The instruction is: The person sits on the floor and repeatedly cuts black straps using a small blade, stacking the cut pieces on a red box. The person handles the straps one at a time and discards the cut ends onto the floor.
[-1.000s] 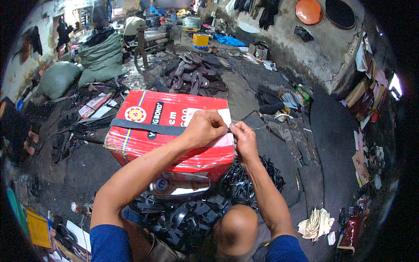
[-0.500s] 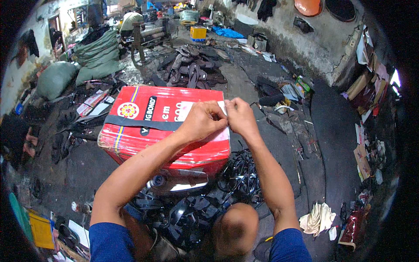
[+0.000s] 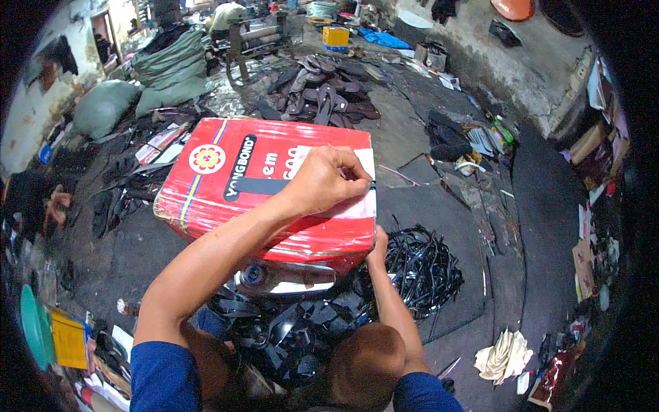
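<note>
A red carton [image 3: 199, 206] wrapped in clear film stands before me. On its top lies a flat black strip [image 3: 257, 186], running under my left hand [image 3: 329, 180] to the right edge. The thumb and forefinger of that hand are pinched together over the strip at this edge, above a white sheet [image 3: 364, 206]. My right hand [image 3: 378, 248] is lower, against the carton's right side. Its fingers are hidden behind the carton, so what they hold cannot be seen. Beside it lies a heap of thin black strips [image 3: 425, 271].
A bottle [image 3: 254, 275] lies between the carton and my knees, above a pile of black scraps [image 3: 295, 343]. Farther off are heaped dark sandal pieces [image 3: 322, 99], green sacks [image 3: 103, 110] and a yellow box [image 3: 336, 38]. A crumpled cream cloth [image 3: 503, 356] lies at right.
The black strip has slid right across the carton, its left end now nearer the middle. My right hand has left my left hand and dropped down beside the carton. The view has shifted slightly.
</note>
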{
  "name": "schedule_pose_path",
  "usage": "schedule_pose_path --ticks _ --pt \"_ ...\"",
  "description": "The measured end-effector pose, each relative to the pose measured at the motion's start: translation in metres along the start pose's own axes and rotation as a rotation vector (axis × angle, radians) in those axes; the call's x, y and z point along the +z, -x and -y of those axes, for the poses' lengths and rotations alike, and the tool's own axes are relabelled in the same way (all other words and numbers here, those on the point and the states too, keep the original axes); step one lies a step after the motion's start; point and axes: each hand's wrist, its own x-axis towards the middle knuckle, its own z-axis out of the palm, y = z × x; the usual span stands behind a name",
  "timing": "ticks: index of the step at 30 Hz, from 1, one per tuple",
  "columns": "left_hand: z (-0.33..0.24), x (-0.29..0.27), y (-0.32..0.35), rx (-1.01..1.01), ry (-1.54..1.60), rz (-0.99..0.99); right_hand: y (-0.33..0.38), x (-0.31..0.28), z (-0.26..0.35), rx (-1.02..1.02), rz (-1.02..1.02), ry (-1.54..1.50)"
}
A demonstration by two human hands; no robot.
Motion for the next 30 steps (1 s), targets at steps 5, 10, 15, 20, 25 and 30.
schedule_pose_path --ticks 5,10,15,20,25,30 --pt "0.006 0.001 0.0 0.045 -0.003 0.022 0.046 -0.002 -0.115 0.215 -0.015 0.305" --pt "0.0 0.002 -0.002 0.057 0.01 0.05 0.047 0.001 -0.143 0.358 -0.02 0.379" --pt "0.001 0.001 -0.001 0.201 -0.033 0.069 0.055 -0.002 -0.161 0.436 -0.033 0.439" --pt "0.003 -0.005 0.004 0.338 -0.12 0.122 0.062 -0.025 -0.172 0.191 0.024 0.504" --pt "0.003 -0.014 0.013 0.439 -0.224 0.173 0.015 -0.106 -0.142 0.231 -0.178 0.722" --pt "0.006 -0.005 0.007 0.431 -0.259 0.171 -0.022 -0.223 -0.095 0.501 -0.507 1.054"
